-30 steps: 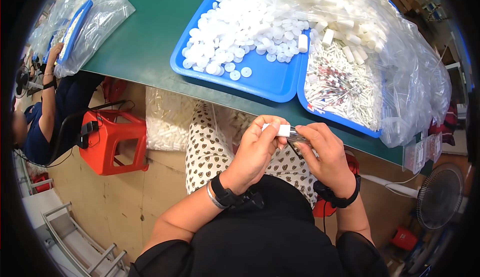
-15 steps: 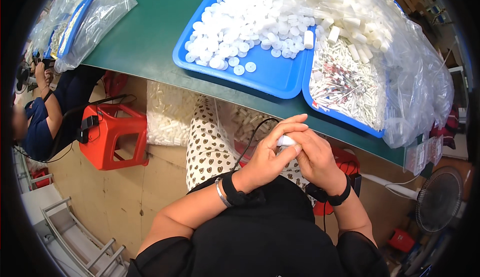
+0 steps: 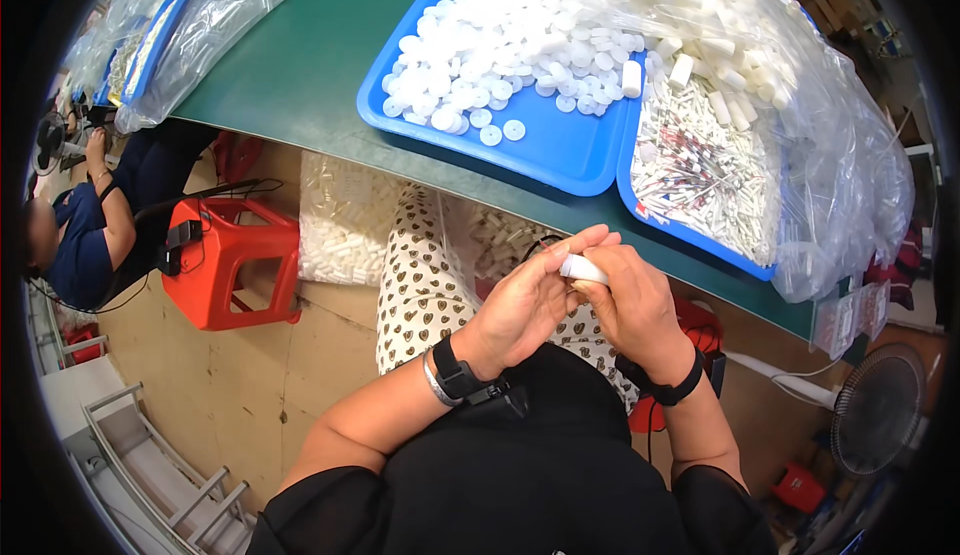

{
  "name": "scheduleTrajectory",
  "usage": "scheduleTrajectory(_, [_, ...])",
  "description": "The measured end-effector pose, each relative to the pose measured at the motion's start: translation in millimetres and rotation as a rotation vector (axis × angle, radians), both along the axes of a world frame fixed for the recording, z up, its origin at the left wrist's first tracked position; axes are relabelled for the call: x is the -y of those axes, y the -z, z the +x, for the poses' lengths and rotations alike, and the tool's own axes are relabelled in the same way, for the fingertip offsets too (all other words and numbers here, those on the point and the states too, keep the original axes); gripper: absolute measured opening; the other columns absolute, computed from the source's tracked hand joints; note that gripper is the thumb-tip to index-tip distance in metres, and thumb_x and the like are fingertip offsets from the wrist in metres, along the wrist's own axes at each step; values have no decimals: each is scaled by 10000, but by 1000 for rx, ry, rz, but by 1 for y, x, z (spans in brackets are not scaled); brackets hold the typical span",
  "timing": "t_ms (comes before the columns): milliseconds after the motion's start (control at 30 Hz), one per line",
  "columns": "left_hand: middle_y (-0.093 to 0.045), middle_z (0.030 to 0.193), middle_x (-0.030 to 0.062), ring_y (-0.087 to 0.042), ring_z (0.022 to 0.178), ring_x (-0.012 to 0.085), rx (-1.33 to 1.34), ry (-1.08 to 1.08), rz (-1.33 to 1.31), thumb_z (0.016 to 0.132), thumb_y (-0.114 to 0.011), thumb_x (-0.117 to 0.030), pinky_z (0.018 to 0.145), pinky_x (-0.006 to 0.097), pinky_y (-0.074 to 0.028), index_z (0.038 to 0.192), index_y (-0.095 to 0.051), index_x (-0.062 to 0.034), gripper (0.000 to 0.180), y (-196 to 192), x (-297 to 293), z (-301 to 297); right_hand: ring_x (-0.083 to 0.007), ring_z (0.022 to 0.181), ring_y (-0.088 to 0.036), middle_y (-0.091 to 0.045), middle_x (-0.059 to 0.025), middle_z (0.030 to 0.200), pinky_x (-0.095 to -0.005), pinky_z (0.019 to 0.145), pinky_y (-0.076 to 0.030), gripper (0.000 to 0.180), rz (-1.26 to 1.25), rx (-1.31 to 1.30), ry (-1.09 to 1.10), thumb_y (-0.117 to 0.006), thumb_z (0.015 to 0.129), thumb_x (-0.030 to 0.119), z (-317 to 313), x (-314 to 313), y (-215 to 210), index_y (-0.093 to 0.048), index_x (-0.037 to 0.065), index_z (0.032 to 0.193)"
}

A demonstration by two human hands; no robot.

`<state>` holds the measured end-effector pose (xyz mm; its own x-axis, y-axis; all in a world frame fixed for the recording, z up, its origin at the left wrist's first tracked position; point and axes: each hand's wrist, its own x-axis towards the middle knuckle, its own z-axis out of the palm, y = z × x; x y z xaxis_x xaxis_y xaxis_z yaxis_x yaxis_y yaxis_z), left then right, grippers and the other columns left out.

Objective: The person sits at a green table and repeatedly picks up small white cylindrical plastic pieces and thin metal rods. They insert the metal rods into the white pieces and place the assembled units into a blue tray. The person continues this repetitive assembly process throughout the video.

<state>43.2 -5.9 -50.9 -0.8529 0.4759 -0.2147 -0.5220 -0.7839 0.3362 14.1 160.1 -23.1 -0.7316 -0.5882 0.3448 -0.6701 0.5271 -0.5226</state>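
Observation:
Over my lap, just off the table's edge, my right hand (image 3: 637, 305) is closed on a small white cylinder (image 3: 584, 270) with a flat disc-like end. The cylinder's other end is partly covered by my fingers. My left hand (image 3: 522, 307) lies palm up beside it, fingers stretched out, and the cylinder's flat end touches or nearly touches that palm near the fingers. Ahead is a blue tray (image 3: 540, 162) with a heap of translucent white discs (image 3: 478, 67). To its right, a second blue tray (image 3: 690, 243) carries thin white sticks (image 3: 705, 160), some with reddish parts.
A clear plastic bag (image 3: 835, 145) of white foam-like cylinders (image 3: 745, 40) spills over the right tray. Under the green table (image 3: 290, 80) stand bags of white pieces (image 3: 345, 230). A red stool (image 3: 230, 270) and a seated person (image 3: 90, 235) are at left; a fan (image 3: 880, 410) stands at right.
My left hand has uncurled from around the cylinder and turned palm up. The cylinder now shows more fully in my right fingers. The view has shifted slightly.

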Motion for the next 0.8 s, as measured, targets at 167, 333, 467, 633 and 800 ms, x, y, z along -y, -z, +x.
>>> scheduleTrajectory(167, [-381,1529,91,-391,1388,219,92,-36,94,1054,-393,-336,1154,397,-335,1465,-369,-28,515,0,-6,8,-314,693,-640,-629,-139,819,-379,595,-509,211,17,14,-20,-671,838,76,1,9,0,-605,-5,1022])
scheduleTrajectory(333, [-391,1518,88,-408,1372,228,182,-141,148,1068,-370,-354,1145,405,-350,1434,-396,-54,474,4,-9,12,-324,718,-658,-642,-157,859,-400,590,-520,290,46,45,98,-678,825,67,13,25,9,-588,-15,1088])
scheduleTrajectory(467, [-396,1515,90,-422,1359,228,146,-111,26,1073,-344,-389,1142,399,-348,1433,-405,-75,481,1,-2,6,-335,753,-650,-632,-168,897,-405,625,-525,330,-22,85,109,-672,830,58,13,25,11,-561,-19,1131])
scheduleTrajectory(633, [-412,1506,83,-418,1361,232,125,-81,36,1070,-360,-381,1143,404,-348,1412,-431,-94,453,5,0,7,-324,794,-638,-613,-157,877,-398,662,-525,314,50,-91,14,-664,828,51,9,17,8,-562,-27,1114])
scheduleTrajectory(800, [-427,1486,81,-419,1355,254,181,-178,245,1061,-414,-348,1143,431,-359,1320,-482,-121,351,10,-13,16,-305,708,-635,-610,-152,852,-383,596,-517,298,102,-151,21,-667,800,41,12,25,13,-578,-44,1071])
